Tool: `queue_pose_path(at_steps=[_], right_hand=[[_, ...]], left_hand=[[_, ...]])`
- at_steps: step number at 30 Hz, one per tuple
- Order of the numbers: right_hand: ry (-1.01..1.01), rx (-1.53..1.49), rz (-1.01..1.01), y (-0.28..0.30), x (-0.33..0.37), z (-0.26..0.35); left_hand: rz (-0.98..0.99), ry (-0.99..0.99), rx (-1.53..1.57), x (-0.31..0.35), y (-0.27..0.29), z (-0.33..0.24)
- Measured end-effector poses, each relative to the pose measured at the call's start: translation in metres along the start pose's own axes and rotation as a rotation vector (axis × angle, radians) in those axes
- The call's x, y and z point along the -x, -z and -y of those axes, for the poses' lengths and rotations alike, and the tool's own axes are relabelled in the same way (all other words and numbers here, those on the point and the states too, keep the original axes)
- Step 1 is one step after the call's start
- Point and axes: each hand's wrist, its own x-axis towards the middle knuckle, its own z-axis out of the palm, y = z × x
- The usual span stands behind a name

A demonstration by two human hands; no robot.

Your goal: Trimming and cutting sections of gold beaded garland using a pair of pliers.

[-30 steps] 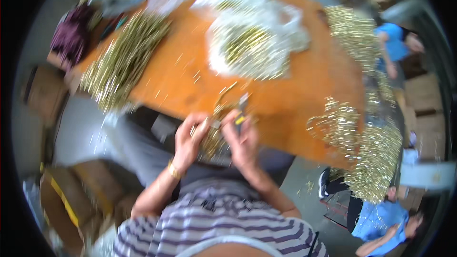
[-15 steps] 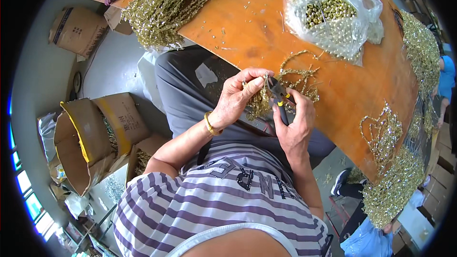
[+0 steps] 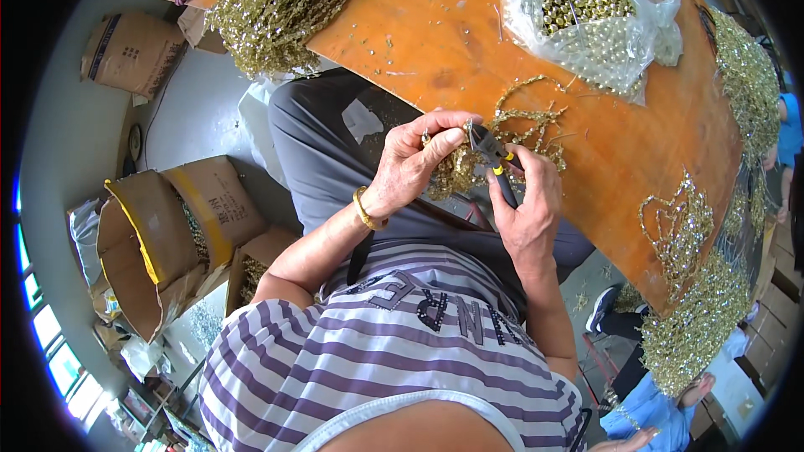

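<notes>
My left hand [image 3: 410, 169], with a gold bangle at the wrist, pinches a gold glittery bead strand [image 3: 452, 174] between thumb and forefinger. The strand hangs below the fingers and partly behind them, over my lap. In my right hand [image 3: 533, 211] are pliers [image 3: 486, 146] with black and yellow handles. Their jaws meet the strand's end right at my left fingertips. Whether the jaws are closed on it is too small to tell. More of the gold strand [image 3: 536, 121] trails onto the table edge just beyond the pliers.
On the orange-brown table [image 3: 435, 42] lie a clear plastic bag [image 3: 662, 8] of gold and pearly beads, a thick gold bundle [image 3: 285, 12] at far left, and more gold strands [image 3: 695, 285] at right. Cardboard boxes [image 3: 134, 243] stand left. A person in blue [image 3: 645, 410] sits lower right.
The pliers and my right hand have shifted slightly right, and the handles look a little further apart. My left hand keeps its pinch. The other person's hand now shows at lower right.
</notes>
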Motion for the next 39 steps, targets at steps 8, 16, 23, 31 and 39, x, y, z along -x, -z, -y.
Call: queue_pose_path(at_steps=[8,16,23,31,39], right_hand=[[0.027,-0.082,0.135,0.019,-0.012,-0.003],[-0.077,-0.226,0.167,0.013,-0.007,-0.003],[0.029,-0.068,0.104,0.01,-0.004,-0.006],[0.013,-0.001,0.227,0.003,-0.003,0.015],[0.037,-0.155,0.463,-0.045,-0.002,0.034]], left_hand=[[0.091,-0.029,-0.139,0.0,0.011,-0.006],[0.045,-0.065,-0.179,0.001,0.004,0.001],[0.034,-0.215,-0.312,-0.002,0.005,0.005],[-0.027,-0.211,-0.401,0.017,0.022,-0.003],[-0.239,-0.115,-0.477,0.058,0.057,-0.014]])
